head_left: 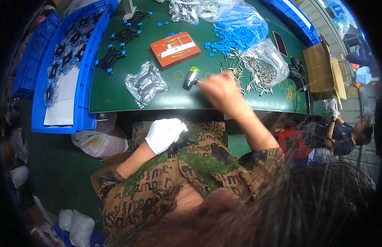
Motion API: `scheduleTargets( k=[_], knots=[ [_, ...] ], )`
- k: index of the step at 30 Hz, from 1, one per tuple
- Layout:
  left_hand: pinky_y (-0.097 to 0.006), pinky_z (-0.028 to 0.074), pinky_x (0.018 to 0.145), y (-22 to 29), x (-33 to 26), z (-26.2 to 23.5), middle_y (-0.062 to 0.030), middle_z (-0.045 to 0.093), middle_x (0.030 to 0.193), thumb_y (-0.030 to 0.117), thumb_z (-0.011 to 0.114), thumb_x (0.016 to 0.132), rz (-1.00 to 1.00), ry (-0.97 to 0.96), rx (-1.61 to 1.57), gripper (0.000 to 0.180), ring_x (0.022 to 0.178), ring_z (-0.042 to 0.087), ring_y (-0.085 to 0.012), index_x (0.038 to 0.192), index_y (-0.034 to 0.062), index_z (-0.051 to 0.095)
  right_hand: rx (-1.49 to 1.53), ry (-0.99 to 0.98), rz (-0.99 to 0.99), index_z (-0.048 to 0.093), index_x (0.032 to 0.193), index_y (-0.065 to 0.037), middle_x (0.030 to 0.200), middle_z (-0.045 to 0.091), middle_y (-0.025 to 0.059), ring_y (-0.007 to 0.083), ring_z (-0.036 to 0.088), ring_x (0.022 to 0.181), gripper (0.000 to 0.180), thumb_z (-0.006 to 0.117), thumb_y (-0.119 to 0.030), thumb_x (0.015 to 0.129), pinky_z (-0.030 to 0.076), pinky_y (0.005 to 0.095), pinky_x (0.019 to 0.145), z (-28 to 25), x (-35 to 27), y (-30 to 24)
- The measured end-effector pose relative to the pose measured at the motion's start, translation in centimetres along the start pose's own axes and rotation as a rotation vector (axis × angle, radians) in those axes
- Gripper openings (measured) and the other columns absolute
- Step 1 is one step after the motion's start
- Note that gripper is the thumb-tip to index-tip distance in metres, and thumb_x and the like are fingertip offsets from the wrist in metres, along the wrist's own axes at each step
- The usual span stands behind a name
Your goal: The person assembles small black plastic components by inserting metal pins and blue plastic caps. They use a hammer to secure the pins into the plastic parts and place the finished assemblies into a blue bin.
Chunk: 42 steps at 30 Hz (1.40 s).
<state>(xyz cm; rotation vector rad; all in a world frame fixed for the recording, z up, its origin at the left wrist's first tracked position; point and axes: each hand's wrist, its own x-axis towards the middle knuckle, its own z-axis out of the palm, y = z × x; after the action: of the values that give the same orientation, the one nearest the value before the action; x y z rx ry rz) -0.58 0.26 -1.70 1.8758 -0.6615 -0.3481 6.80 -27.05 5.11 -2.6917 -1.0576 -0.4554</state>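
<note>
My right hand [221,90], bare and smeared by motion, is raised over the table's near edge. Its fingers are wrapped round the short handle of a small mallet [191,78], whose head has a yellow-green end and a black end. Over my lap, my left hand [166,133] wears a white glove and is closed, fingers curled together. Something dark and small shows at its fingertips, too unclear to name. A clear plastic bag of black parts [145,83] lies on the table left of the mallet.
An orange-red box [174,50] stands behind the mallet. Blue clips [230,39], metal pins [256,70] and rubber bands [290,92] spread to the right, near a phone [280,44]. Blue crates [77,78] flank the left. A co-worker [343,133] is at far right.
</note>
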Motion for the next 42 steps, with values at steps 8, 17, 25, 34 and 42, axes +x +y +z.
scheduleTargets(
  k=[8, 17, 25, 34, 42],
  knots=[
    [-0.033, 0.051, 0.057, -0.1, 0.1, 0.0, -0.0038, 0.063, 0.068, 0.019, 0.056, 0.102, -0.013, -0.020, -0.041, 0.022, 0.055, 0.062, -0.0176, 0.094, 0.0088, 0.074, -0.152, -0.153, 0.374, 0.073, 0.114, -0.013, 0.099, 0.068, 0.0074, 0.0300, 0.067, 0.093, 0.020, 0.062, -0.022, 0.100, 0.046, 0.0433, 0.085, 2.7, 4.3, 9.9],
    [-0.032, 0.051, 0.058, 0.9, 0.6, -1.0, -0.0035, 0.064, 0.068, 0.020, 0.056, 0.102, -0.054, -0.058, -0.023, 0.023, 0.056, 0.061, -0.0170, 0.095, 0.0091, 0.075, -0.017, -0.176, 0.010, 0.074, 0.112, -0.013, 0.105, 0.066, 0.0097, 0.0308, 0.066, 0.103, 0.022, 0.068, -0.012, 0.092, 0.052, 0.0439, 0.089, 1.6, 3.8, 11.6],
    [-0.035, 0.053, 0.061, 0.2, 1.1, -0.8, -0.0033, 0.065, 0.069, 0.019, 0.056, 0.101, 0.097, -0.046, 0.055, 0.022, 0.060, 0.064, -0.0211, 0.094, 0.0104, 0.075, -0.184, -0.310, 0.479, 0.073, 0.088, -0.008, 0.080, 0.072, 0.0162, 0.0382, 0.071, 0.081, 0.051, 0.054, -0.052, 0.103, 0.056, 0.0511, 0.073, 1.2, 4.9, 8.9],
    [-0.036, 0.053, 0.062, 0.4, 1.0, -1.0, -0.0035, 0.065, 0.068, 0.020, 0.055, 0.102, 0.027, -0.051, 0.047, 0.024, 0.060, 0.065, -0.0218, 0.094, 0.0110, 0.075, -0.206, -0.496, 0.411, 0.076, 0.090, -0.006, 0.086, 0.075, 0.0191, 0.0381, 0.074, 0.085, 0.047, 0.055, -0.046, 0.103, 0.059, 0.0510, 0.076, 2.5, 5.9, 9.9],
    [-0.025, 0.044, 0.057, -0.2, 0.5, -0.2, -0.0033, 0.065, 0.082, 0.008, 0.064, 0.099, -0.155, -0.078, -0.232, 0.016, 0.063, 0.055, -0.0076, 0.096, -0.0007, 0.076, -0.296, -0.399, 0.245, 0.068, 0.086, -0.005, 0.082, 0.072, 0.0177, 0.0345, 0.073, 0.080, 0.038, 0.058, -0.036, 0.103, 0.057, 0.0453, 0.073, 1.8, 4.0, 7.4]
  ],
)
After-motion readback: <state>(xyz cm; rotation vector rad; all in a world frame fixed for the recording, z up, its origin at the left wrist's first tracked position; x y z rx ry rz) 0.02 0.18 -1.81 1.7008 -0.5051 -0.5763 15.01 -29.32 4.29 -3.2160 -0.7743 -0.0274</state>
